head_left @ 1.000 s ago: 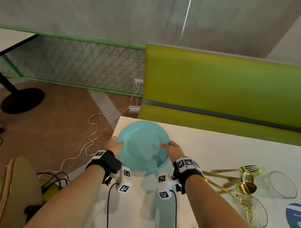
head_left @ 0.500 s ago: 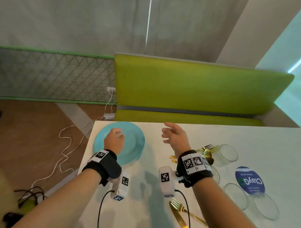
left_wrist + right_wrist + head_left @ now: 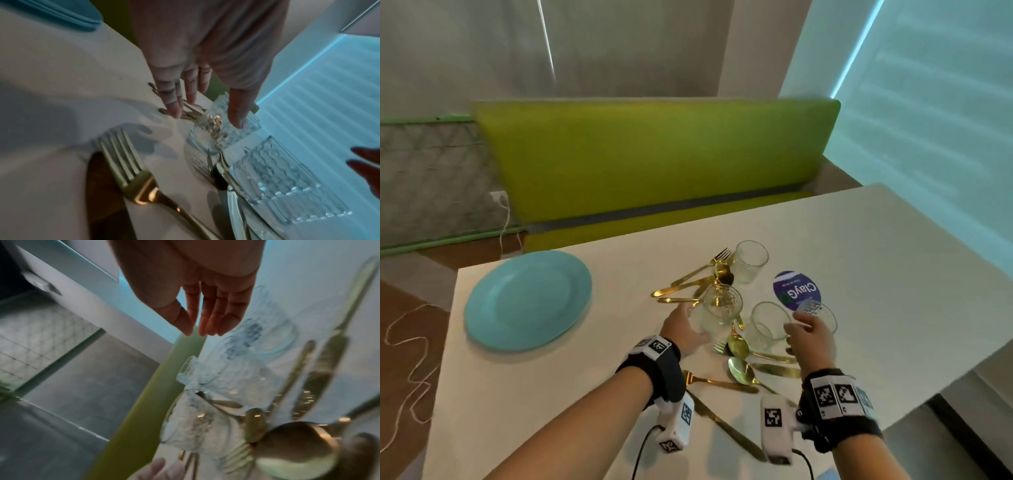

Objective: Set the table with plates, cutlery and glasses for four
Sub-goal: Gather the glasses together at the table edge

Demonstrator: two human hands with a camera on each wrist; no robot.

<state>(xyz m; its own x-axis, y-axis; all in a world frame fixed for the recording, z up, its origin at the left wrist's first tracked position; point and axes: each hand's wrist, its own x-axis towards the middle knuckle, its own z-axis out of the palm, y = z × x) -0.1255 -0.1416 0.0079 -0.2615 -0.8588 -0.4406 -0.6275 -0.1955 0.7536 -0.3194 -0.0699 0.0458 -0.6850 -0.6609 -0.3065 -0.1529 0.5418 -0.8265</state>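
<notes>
Both hands reach into the clutter with fingers spread, gripping nothing. The left hand (image 3: 683,330) is at a glass (image 3: 720,308) standing just ahead of its thumb; the right hand (image 3: 812,337) is between two glasses (image 3: 768,323). Gold cutlery (image 3: 743,371) lies under and around them, so a careless grab could tip a glass. The plate (image 3: 527,299) sits well left.

Green bench (image 3: 654,161) behind table; round blue sticker (image 3: 796,290) on tabletop.

Both hands off the blue plate (image 3: 527,299), left hand (image 3: 683,330) and right hand (image 3: 812,339) now at the glasses (image 3: 722,308)
</notes>
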